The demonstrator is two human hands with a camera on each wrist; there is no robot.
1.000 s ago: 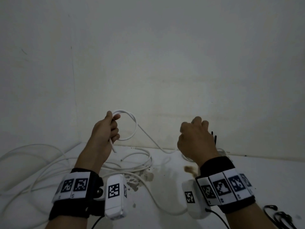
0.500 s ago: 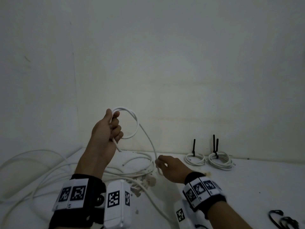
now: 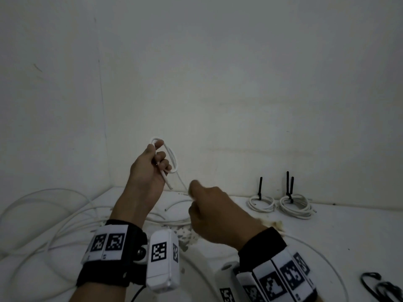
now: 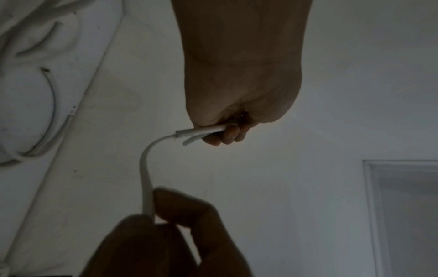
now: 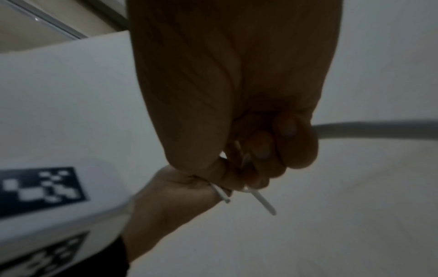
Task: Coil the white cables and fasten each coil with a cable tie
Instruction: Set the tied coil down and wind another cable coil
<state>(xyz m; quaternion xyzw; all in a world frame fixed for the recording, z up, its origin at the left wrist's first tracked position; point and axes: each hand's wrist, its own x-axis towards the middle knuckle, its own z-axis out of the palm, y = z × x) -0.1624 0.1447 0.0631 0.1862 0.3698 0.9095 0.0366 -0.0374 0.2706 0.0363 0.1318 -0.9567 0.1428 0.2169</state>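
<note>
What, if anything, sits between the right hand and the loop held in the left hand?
Nothing visible. The right hand already pinches the cable, which runs freely up to the loop in the left hand.

Bare indoor room corner, looks like a makeshift work spot: plain white walls (image 3: pixel 239 73) meeting at a corner, stained white worktop (image 3: pixel 338 232), loose white cables (image 3: pixel 54 214) at its left edge, tied coils (image 3: pixel 294 205) against the back wall, framed door or panel (image 4: pixel 403 206).
</note>
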